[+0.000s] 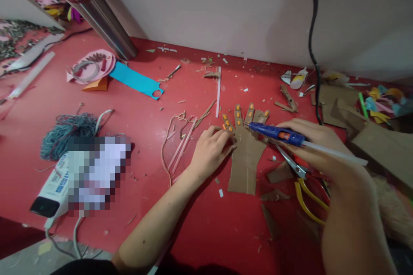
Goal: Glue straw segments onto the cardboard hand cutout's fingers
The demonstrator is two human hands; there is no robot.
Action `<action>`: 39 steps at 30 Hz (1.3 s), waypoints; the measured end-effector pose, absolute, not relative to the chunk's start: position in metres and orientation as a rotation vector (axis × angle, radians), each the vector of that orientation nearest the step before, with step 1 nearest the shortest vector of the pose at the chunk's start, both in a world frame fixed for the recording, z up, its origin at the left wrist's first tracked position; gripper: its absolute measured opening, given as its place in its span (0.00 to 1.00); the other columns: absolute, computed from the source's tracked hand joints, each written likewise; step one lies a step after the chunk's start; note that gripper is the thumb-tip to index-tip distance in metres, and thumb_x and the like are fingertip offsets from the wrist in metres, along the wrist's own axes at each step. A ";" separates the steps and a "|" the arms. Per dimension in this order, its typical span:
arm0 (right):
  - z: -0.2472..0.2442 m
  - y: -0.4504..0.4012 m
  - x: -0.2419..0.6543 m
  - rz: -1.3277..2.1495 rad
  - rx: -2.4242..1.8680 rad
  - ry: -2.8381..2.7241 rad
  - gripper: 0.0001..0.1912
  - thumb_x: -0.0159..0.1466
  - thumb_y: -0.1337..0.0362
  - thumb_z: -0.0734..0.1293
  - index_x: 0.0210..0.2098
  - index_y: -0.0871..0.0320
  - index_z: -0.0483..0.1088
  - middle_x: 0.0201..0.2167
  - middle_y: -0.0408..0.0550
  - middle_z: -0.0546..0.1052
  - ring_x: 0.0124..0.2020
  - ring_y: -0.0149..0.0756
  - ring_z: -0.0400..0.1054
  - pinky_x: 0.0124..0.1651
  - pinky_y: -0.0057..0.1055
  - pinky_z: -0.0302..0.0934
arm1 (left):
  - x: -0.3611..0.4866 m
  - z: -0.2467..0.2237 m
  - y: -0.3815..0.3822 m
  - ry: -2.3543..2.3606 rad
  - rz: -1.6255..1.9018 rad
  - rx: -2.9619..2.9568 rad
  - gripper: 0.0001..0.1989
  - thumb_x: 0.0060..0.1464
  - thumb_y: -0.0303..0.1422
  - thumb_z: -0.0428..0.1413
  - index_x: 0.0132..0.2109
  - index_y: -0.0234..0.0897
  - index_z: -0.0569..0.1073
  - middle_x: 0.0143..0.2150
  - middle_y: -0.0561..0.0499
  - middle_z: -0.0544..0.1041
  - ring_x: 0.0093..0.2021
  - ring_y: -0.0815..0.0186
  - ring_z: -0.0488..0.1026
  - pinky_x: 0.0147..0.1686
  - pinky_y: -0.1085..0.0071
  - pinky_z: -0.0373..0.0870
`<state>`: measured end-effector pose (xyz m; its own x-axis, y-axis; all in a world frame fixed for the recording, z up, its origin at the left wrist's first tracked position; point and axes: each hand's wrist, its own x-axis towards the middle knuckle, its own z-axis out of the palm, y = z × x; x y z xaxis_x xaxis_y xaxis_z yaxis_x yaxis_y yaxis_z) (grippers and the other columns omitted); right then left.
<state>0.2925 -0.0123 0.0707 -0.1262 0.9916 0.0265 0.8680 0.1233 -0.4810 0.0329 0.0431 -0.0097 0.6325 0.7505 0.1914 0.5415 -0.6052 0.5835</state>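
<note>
A hand-shaped cardboard cutout (247, 159) lies on the red table, with small orange pieces on its fingers. My right hand (301, 137) grips a blue glue gun (277, 133), a whitish stick jutting from its rear. The gun's metal tip is over the base of the cutout's fingers. My left hand (213, 148) rests at the cutout's left edge, fingers bent together; whatever they pinch is too small to make out. Scissors with yellow handles (305, 200) lie under and beside my right forearm.
Twine and clear sticks (183, 148) lie left of my left hand. Farther left are blue-grey yarn (69, 135), a blue strip (137, 80) and a metal post (106, 21). Cardboard pieces (383, 150) are at right. A black cable (311, 38) hangs down the wall.
</note>
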 end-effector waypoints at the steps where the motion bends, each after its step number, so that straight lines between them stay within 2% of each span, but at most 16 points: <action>1: 0.073 -0.013 0.294 0.496 -1.806 -2.063 0.12 0.63 0.60 0.65 0.45 0.53 0.75 0.40 0.49 0.79 0.39 0.41 0.74 0.42 0.35 0.67 | 0.033 -0.010 0.043 1.011 0.581 2.386 0.06 0.65 0.36 0.59 0.43 0.40 0.73 0.48 0.50 0.82 0.50 0.58 0.71 0.48 0.62 0.68; 5: 0.078 -0.008 0.305 0.418 -1.852 -2.053 0.22 0.63 0.63 0.63 0.56 0.53 0.72 0.51 0.54 0.77 0.50 0.47 0.73 0.53 0.43 0.67 | 0.034 -0.010 0.042 1.025 0.552 2.426 0.07 0.65 0.37 0.59 0.44 0.39 0.73 0.49 0.49 0.81 0.49 0.58 0.72 0.45 0.62 0.67; 7: 0.075 0.004 0.316 0.373 -1.889 -2.096 0.25 0.63 0.64 0.62 0.60 0.54 0.70 0.51 0.56 0.76 0.52 0.47 0.72 0.55 0.45 0.66 | 0.034 -0.010 0.042 1.022 0.540 2.429 0.07 0.65 0.37 0.59 0.44 0.39 0.73 0.48 0.48 0.80 0.48 0.58 0.72 0.46 0.62 0.67; 9: 0.066 0.020 0.328 0.280 -1.907 -2.138 0.26 0.64 0.63 0.61 0.61 0.59 0.71 0.49 0.59 0.75 0.49 0.47 0.72 0.55 0.45 0.65 | 0.033 -0.010 0.043 1.010 0.533 2.430 0.06 0.65 0.36 0.59 0.45 0.39 0.73 0.47 0.49 0.80 0.49 0.58 0.72 0.47 0.62 0.68; 13: 0.044 0.056 0.353 0.182 -1.876 -2.246 0.27 0.65 0.63 0.63 0.62 0.68 0.70 0.48 0.66 0.75 0.51 0.51 0.70 0.57 0.45 0.61 | 0.033 -0.010 0.043 1.011 0.549 2.421 0.06 0.64 0.35 0.60 0.45 0.39 0.73 0.48 0.49 0.80 0.49 0.58 0.72 0.47 0.62 0.68; 16: 0.031 0.077 0.364 0.200 -1.861 -2.281 0.25 0.66 0.66 0.62 0.61 0.68 0.71 0.51 0.67 0.74 0.53 0.49 0.69 0.59 0.43 0.60 | 0.032 -0.010 0.044 1.019 0.580 2.411 0.06 0.63 0.34 0.61 0.44 0.39 0.72 0.47 0.50 0.80 0.48 0.58 0.72 0.47 0.62 0.68; 21: 0.021 0.096 0.368 0.205 -1.844 -2.320 0.23 0.65 0.70 0.61 0.58 0.68 0.73 0.49 0.66 0.75 0.50 0.46 0.69 0.58 0.41 0.60 | 0.030 -0.008 0.044 1.045 0.574 2.414 0.08 0.63 0.36 0.61 0.45 0.39 0.72 0.47 0.49 0.80 0.49 0.57 0.72 0.47 0.62 0.68; 25: 0.033 0.089 0.364 0.166 -1.836 -2.317 0.24 0.65 0.71 0.59 0.58 0.67 0.72 0.51 0.66 0.74 0.53 0.47 0.67 0.60 0.43 0.58 | 0.029 -0.007 0.044 1.070 0.544 2.434 0.13 0.62 0.40 0.62 0.47 0.38 0.72 0.47 0.48 0.79 0.49 0.56 0.71 0.47 0.61 0.68; 30: 0.057 0.040 0.312 0.005 -1.744 -2.200 0.17 0.71 0.65 0.59 0.55 0.60 0.73 0.47 0.60 0.76 0.51 0.46 0.68 0.57 0.46 0.61 | 0.027 -0.007 0.045 1.102 0.498 2.484 0.21 0.60 0.47 0.62 0.51 0.37 0.72 0.49 0.45 0.77 0.51 0.53 0.70 0.48 0.58 0.68; 33: 0.049 0.012 0.265 0.027 -1.530 -2.186 0.12 0.71 0.60 0.64 0.47 0.56 0.76 0.40 0.53 0.77 0.43 0.43 0.70 0.49 0.42 0.65 | 0.026 -0.009 0.046 1.133 0.518 2.494 0.27 0.57 0.50 0.62 0.55 0.36 0.71 0.52 0.42 0.76 0.54 0.50 0.69 0.51 0.55 0.68; 39: 0.015 0.001 0.230 0.083 -1.531 -2.293 0.17 0.68 0.56 0.68 0.53 0.57 0.75 0.37 0.52 0.74 0.42 0.44 0.67 0.45 0.41 0.65 | 0.026 -0.013 0.046 1.092 0.581 2.474 0.32 0.60 0.50 0.60 0.63 0.36 0.66 0.65 0.38 0.69 0.68 0.47 0.60 0.66 0.50 0.60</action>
<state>0.2298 0.0006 0.0146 -0.3338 0.9006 0.2784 0.8780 0.4046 -0.2560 0.0256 0.0463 -0.0132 0.6140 0.7586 0.2180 0.6042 -0.6294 0.4886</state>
